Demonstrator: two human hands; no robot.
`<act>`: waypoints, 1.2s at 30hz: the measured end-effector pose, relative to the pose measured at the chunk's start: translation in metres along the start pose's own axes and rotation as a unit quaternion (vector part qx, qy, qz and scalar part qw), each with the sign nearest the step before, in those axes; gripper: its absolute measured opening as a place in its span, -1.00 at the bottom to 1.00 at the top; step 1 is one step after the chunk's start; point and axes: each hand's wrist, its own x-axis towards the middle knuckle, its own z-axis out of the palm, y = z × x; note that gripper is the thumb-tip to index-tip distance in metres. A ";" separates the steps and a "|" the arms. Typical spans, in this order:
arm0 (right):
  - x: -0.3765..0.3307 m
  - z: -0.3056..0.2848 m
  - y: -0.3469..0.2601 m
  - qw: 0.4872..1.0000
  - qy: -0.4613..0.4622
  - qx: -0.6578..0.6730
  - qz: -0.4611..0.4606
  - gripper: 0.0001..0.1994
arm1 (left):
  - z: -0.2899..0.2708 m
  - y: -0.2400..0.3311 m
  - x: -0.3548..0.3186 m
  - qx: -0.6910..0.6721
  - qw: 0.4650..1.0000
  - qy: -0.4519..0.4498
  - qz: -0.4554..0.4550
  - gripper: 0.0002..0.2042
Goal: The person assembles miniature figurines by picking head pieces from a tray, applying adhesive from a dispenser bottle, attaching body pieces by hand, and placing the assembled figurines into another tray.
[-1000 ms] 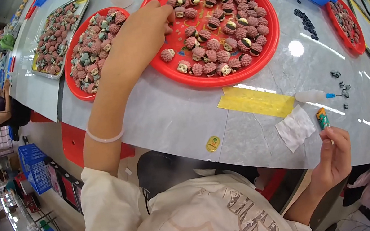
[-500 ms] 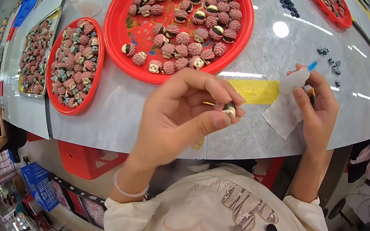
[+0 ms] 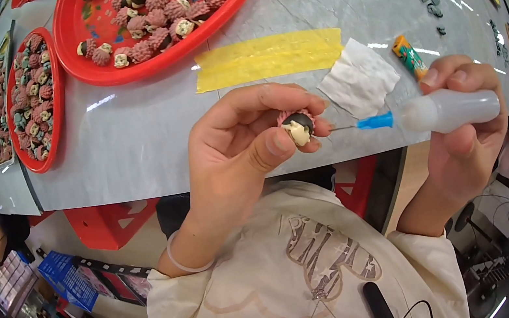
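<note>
My left hand [image 3: 227, 150] pinches a small figurine [image 3: 297, 129] between thumb and fingers. The piece has a knobbly pink top, a black band and a cream face-like part turned toward me. My right hand [image 3: 469, 140] grips a translucent white squeeze bottle [image 3: 422, 114], held sideways. Its blue needle tip [image 3: 375, 122] points left, and the thin metal needle ends by my left fingertips, close beside the figurine. Whether the needle touches the piece, I cannot tell. Beyond my hands lie a crumpled white tissue [image 3: 361, 80] and an orange-and-green packet [image 3: 409, 57].
Yellow tape strips [image 3: 269, 58] lie on the grey table [image 3: 131, 125]. A large round red tray [image 3: 212, 52] of similar figurines stands beyond, with a smaller red tray [image 3: 61, 99] of pieces at left. Small dark parts [image 3: 432, 7] are scattered at far right.
The right hand has lifted the bottle away from the tissue and swung its needle leftward to the figurine. The figurine's cream part shows more fully. The whole view has shifted.
</note>
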 end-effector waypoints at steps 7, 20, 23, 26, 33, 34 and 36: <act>-0.001 0.006 0.002 0.999 0.022 -0.020 0.016 -0.54 | 0.006 0.003 -0.005 0.089 0.994 0.050 -0.046 -0.59; 0.001 0.008 -0.023 0.957 -0.081 -0.255 -0.113 -0.55 | 0.001 -0.004 -0.003 0.017 1.000 0.012 -0.003 -0.70; 0.002 0.007 -0.024 0.943 -0.114 -0.283 -0.129 -0.54 | 0.000 -0.003 -0.003 0.015 1.000 0.012 -0.001 -0.70; -0.002 0.003 -0.019 0.951 -0.077 -0.259 -0.146 -0.52 | 0.003 0.000 -0.003 0.012 1.000 0.016 0.000 -0.70; 0.008 -0.006 0.019 0.982 0.136 -0.124 -0.043 -0.69 | 0.005 -0.002 -0.001 0.043 0.999 0.032 0.007 -0.69; 0.012 -0.009 0.025 0.978 0.150 -0.139 -0.033 -0.70 | 0.004 -0.003 -0.001 0.032 0.999 0.019 0.002 -0.69; 0.022 -0.018 0.038 0.947 0.126 -0.289 -0.056 -0.66 | 0.005 -0.003 -0.003 0.074 0.997 0.028 0.004 -0.69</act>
